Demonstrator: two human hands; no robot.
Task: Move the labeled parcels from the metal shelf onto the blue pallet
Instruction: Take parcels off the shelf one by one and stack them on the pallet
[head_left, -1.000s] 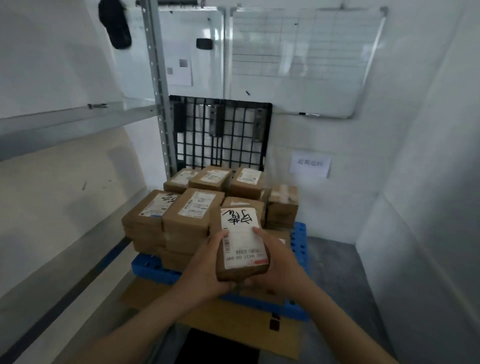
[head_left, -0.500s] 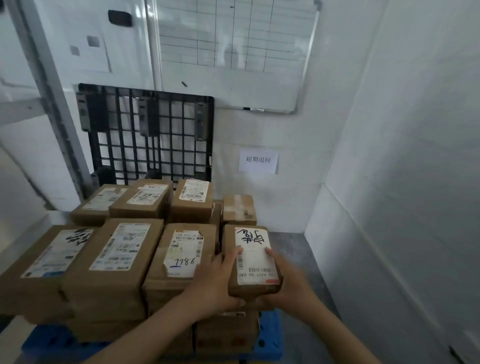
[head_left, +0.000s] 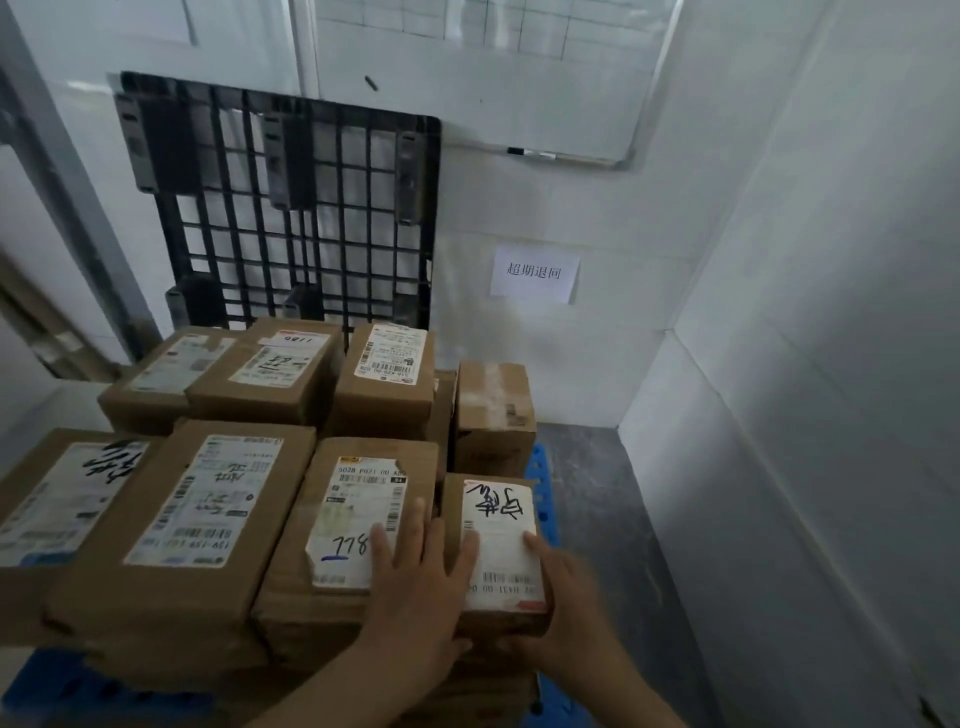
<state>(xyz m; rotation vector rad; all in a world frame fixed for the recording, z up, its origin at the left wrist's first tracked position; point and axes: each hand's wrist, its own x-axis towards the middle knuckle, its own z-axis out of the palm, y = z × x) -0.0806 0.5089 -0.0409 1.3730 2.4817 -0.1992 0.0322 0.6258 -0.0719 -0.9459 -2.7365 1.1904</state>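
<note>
A small brown parcel with a white label and black handwriting sits at the right front of the box stack, on top of lower boxes. My right hand grips its near right corner, thumb on the label. My left hand lies flat with spread fingers across the parcel's left edge and the neighbouring labeled box. Several more labeled cardboard boxes fill the blue pallet, which shows only at its right edge and bottom left corner.
A black plastic pallet leans upright against the back wall behind the stack. A grey metal shelf post stands at the left. A whiteboard and a paper sign hang on the wall. Grey floor lies right of the pallet.
Both hands carried the parcel forward and down, setting it at the stack's right front. My left hand let go of its side and now lies flat. The view moved closer to the stack.
</note>
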